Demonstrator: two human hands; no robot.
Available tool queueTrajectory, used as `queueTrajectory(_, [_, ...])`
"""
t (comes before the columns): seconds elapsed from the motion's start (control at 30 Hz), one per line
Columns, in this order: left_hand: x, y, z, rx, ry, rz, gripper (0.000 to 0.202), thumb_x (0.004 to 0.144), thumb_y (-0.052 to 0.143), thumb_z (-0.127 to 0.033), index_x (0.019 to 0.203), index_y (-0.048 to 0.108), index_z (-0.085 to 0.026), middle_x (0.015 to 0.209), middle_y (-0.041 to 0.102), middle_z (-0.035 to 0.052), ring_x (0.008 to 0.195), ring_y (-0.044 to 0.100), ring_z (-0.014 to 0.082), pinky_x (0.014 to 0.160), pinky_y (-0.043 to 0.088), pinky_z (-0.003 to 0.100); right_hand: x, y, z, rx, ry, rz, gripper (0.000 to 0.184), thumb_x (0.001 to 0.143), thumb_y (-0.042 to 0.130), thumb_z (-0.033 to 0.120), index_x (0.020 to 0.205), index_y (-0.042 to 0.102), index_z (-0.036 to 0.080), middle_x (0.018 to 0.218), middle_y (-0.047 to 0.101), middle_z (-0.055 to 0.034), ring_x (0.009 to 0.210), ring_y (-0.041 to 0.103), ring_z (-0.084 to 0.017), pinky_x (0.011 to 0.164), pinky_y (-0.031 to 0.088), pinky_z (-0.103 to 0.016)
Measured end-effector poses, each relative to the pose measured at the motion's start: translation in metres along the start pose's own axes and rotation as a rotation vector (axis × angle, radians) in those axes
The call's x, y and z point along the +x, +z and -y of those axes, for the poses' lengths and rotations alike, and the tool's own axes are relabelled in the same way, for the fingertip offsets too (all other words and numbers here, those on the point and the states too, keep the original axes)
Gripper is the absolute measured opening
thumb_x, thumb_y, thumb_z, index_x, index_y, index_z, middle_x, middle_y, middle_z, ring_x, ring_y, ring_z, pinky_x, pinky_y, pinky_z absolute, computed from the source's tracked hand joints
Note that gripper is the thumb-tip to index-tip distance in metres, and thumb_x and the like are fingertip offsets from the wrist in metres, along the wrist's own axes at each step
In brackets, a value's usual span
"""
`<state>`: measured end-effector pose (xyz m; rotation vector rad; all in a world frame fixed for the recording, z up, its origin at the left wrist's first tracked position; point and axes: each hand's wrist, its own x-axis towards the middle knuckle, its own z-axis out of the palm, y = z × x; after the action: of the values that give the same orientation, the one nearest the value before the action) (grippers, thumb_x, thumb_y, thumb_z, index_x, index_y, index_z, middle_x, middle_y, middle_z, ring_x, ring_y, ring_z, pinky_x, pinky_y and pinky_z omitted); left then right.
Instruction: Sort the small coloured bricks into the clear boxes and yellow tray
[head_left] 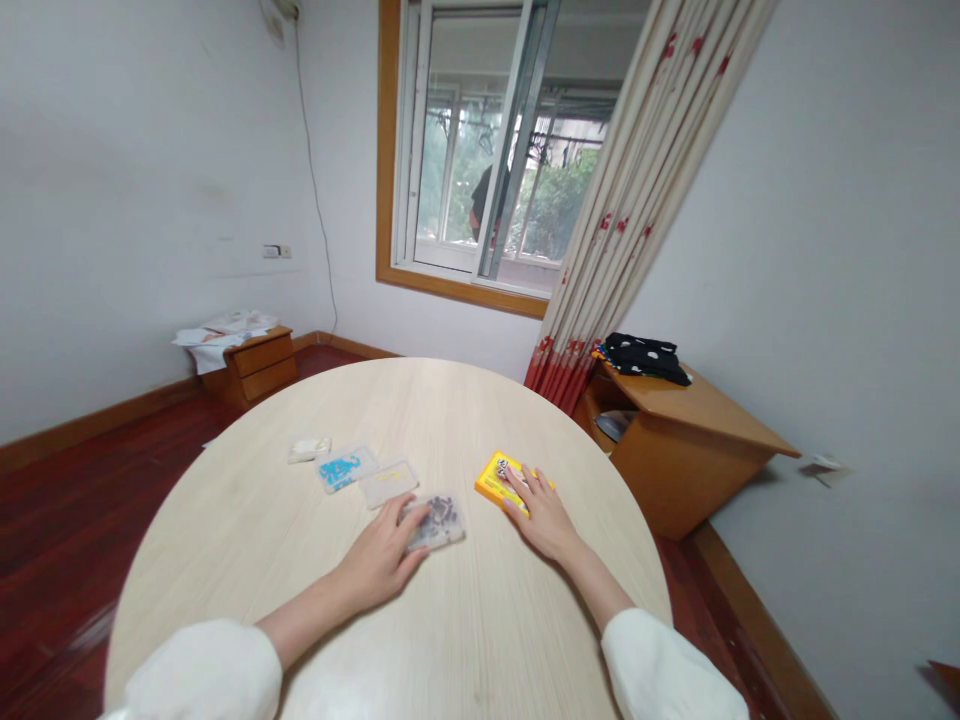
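Note:
My left hand (382, 548) grips the left end of a clear plastic box (448, 522) with dark small pieces inside. Its fingers lie over the far side and its thumb is at the near edge. To the right, my right hand (544, 515) rests with outstretched fingers on a yellow box (491, 482) with printing on top, lying flat on the table. Beyond my left hand lie a clear case with yellow bits (388, 484), a clear case with blue pieces (343, 470) and a small whitish packet or case (309, 449).
Everything lies on a round, pale wooden table (300, 560). A wooden desk (690, 440) with folded dark cloth (649, 358) stands at the right. Papers (225, 330) lie on a low cabinet (262, 368) at the left. Behind are a window and a curtain (615, 220); a person (484, 200) shows through the glass.

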<state>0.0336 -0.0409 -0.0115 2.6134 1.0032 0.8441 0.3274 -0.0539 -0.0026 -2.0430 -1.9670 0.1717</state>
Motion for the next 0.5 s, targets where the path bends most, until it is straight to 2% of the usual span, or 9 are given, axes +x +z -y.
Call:
queueTrajectory(0.1, [0.012, -0.012, -0.012, -0.097, 0.037, -0.05, 0.04, 0.085, 0.046, -0.028, 0.124, 0.04, -0.018, 0.131, 0.041, 0.0169, 0.123, 0.04, 0.0277, 0.101, 0.038, 0.048, -0.022, 0.002, 0.001, 0.215, -0.172, 0.024, 0.052, 0.086, 0.042, 0.052, 0.134, 0.041, 0.031, 0.146, 0.033, -0.0038, 0.138, 0.016, -0.026, 0.11, 0.015, -0.049])
queueTrajectory(0.17, [0.024, -0.016, -0.026, -0.168, 0.086, -0.053, 0.041, 0.086, 0.045, -0.027, 0.126, 0.038, -0.02, 0.134, 0.038, 0.0154, 0.126, 0.037, 0.0263, 0.103, 0.035, 0.047, -0.035, 0.008, 0.002, 0.448, -0.2, -0.011, 0.051, 0.087, 0.041, 0.052, 0.132, 0.045, 0.029, 0.143, 0.037, -0.0044, 0.137, 0.021, -0.023, 0.111, 0.015, -0.047])
queueTrajectory(0.27, [0.04, -0.007, -0.05, -0.24, 0.144, -0.011, 0.042, 0.086, 0.045, -0.024, 0.127, 0.037, -0.021, 0.138, 0.033, 0.0145, 0.128, 0.033, 0.0251, 0.105, 0.033, 0.045, -0.045, 0.018, -0.001, 0.86, -0.002, -0.22, 0.055, 0.088, 0.036, 0.053, 0.135, 0.04, 0.026, 0.143, 0.038, -0.0066, 0.133, 0.03, -0.022, 0.11, 0.024, -0.044])
queueTrajectory(0.33, [0.045, 0.006, -0.062, -0.248, 0.164, 0.068, 0.044, 0.084, 0.05, -0.027, 0.126, 0.04, -0.02, 0.136, 0.035, 0.0147, 0.127, 0.034, 0.0253, 0.104, 0.035, 0.044, -0.046, 0.021, -0.005, 1.075, 0.146, -0.348, 0.058, 0.088, 0.034, 0.054, 0.139, 0.033, 0.026, 0.144, 0.035, -0.0069, 0.133, 0.031, -0.022, 0.106, 0.031, -0.043])
queueTrajectory(0.4, [0.046, 0.019, -0.069, -0.238, 0.188, 0.173, 0.047, 0.081, 0.054, -0.028, 0.126, 0.043, -0.021, 0.133, 0.039, 0.0141, 0.123, 0.04, 0.0249, 0.102, 0.037, 0.041, -0.047, 0.02, -0.006, 1.161, 0.183, -0.396, 0.059, 0.087, 0.035, 0.054, 0.14, 0.031, 0.026, 0.145, 0.034, -0.0071, 0.133, 0.03, -0.022, 0.105, 0.034, -0.044])
queueTrajectory(0.5, [0.04, 0.029, -0.076, -0.187, 0.151, 0.258, 0.051, 0.08, 0.056, -0.028, 0.128, 0.042, -0.018, 0.132, 0.04, 0.0166, 0.12, 0.042, 0.026, 0.101, 0.037, 0.042, -0.052, 0.015, -0.002, 1.054, 0.068, -0.346, 0.056, 0.087, 0.041, 0.052, 0.136, 0.038, 0.025, 0.145, 0.034, -0.0066, 0.134, 0.028, -0.021, 0.109, 0.027, -0.044])
